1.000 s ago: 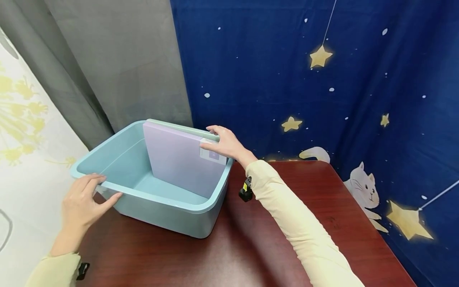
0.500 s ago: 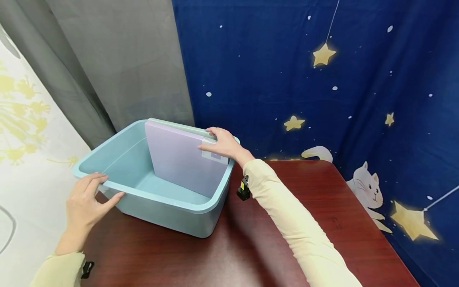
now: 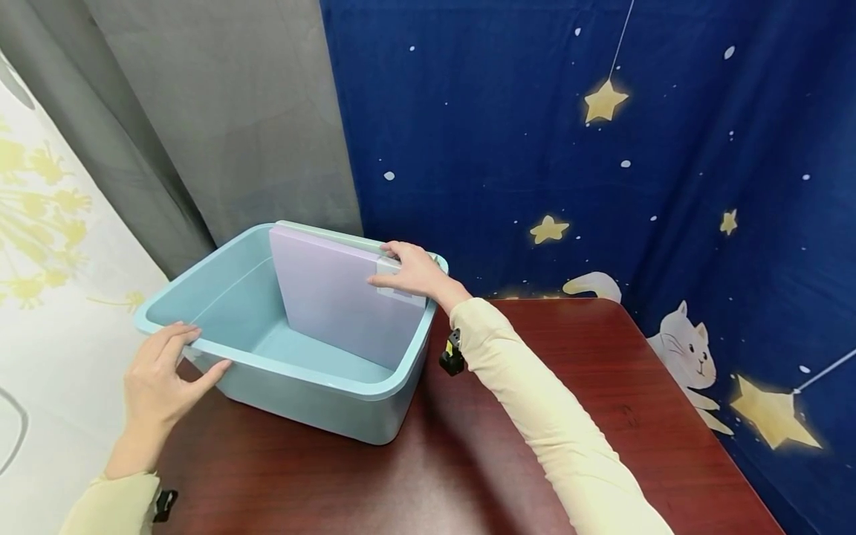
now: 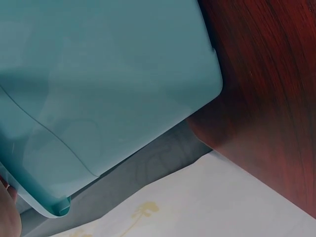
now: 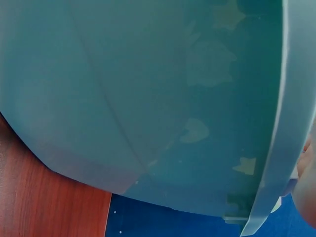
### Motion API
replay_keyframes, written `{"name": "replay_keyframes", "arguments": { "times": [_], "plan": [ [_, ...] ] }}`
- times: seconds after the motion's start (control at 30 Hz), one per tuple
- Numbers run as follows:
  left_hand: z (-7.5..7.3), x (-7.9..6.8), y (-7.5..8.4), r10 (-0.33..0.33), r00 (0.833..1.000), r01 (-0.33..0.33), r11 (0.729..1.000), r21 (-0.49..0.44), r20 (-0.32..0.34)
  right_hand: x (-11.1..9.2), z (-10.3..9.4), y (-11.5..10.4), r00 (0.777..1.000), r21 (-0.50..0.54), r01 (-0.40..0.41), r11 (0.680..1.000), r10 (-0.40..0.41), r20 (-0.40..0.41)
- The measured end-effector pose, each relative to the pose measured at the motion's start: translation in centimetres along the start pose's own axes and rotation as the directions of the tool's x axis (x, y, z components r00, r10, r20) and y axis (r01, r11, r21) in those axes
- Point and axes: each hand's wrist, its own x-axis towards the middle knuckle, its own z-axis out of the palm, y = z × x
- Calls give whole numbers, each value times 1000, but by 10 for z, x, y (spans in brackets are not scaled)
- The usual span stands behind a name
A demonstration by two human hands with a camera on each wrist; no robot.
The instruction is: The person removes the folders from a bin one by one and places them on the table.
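A light-blue plastic basin (image 3: pixel 301 416) stands on the table. Inside it a flat lilac box (image 3: pixel 334 297) with a white label at its upper right leans upright. Behind that box, the top edge of a pale-green flat one (image 3: pixel 328 233) shows. My right hand (image 3: pixel 414 269) grips the lilac box at its upper right corner, thumb on the front face and fingers over the top edge. My left hand (image 3: pixel 157 375) holds the basin's near-left rim, fingers over it and thumb outside. Both wrist views mostly show the basin's outer wall, with each hand only at the frame's edge.
The dark red wooden table (image 3: pixel 535 386) extends right of the basin. A grey curtain (image 3: pixel 234 111) and a blue star-patterned curtain (image 3: pixel 481 111) hang close behind. White patterned cloth (image 3: pixel 53 319) lies along the left side.
My right hand has shifted slightly left and down along the lilac box, its thumb now further across the front face. The left hand stays on the rim.
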Motion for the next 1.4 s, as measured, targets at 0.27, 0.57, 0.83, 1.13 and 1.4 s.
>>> {"name": "replay_keyframes", "arguments": {
  "times": [0.27, 0.57, 0.83, 1.13, 1.4],
  "plan": [
    [1, 0, 0, -5, 1000, 5, 1000, -13, -14, 2, 3, -2, 998, -97, 60, 993, -62, -9],
    [1, -1, 0, 0, 1000, -1, 1000, -11, -21, 1, 6, -3, 997, -45, 45, 998, -48, -52],
    [2, -1, 0, 5, 1000, -5, 1000, -10, -31, -1, 7, -1, 992, 31, 85, 996, -82, -98],
    [1, -1, 1, 0, 1000, -1, 1000, -18, -31, -5, 4, 2, 986, 130, 62, 990, -40, -162],
    [1, -2, 0, 0, 1000, 0, 1000, -11, -17, -8, 0, 4, 976, 200, 56, 978, -12, -219]
  ]
}}
